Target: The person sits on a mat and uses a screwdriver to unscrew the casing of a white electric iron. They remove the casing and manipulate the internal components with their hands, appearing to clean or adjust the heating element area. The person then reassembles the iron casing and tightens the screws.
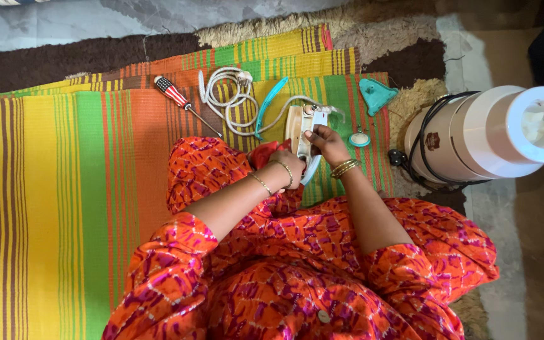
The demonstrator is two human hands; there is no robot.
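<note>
a: we've got the opened clothes iron [301,129] on the striped mat [64,189], just past our knees, a little right of centre. our left hand [289,167] is closed around its near end, and our right hand [327,142] is clamped on its right side.

b: what would we say makes this hold good?

a: in our judgement, keeping the body braced between both hands and close to the lap, so it can't twist while the loose parts sit beside it. we'd keep the fingers clear of the exposed inside.

b: which way does it run?

a: its long axis goes near to far, away from us; which end is the tip we can't tell, since our hands cover the near part.

b: and around it?

a: the white cord [228,94] coils just to the far left, with a curved teal strip [267,104] beside it and a screwdriver [181,101] further left. a teal cover piece [376,94] lies far right, a small round dial [359,138] near our right hand, and a mixer jar base [473,135] stands at the right.
</note>
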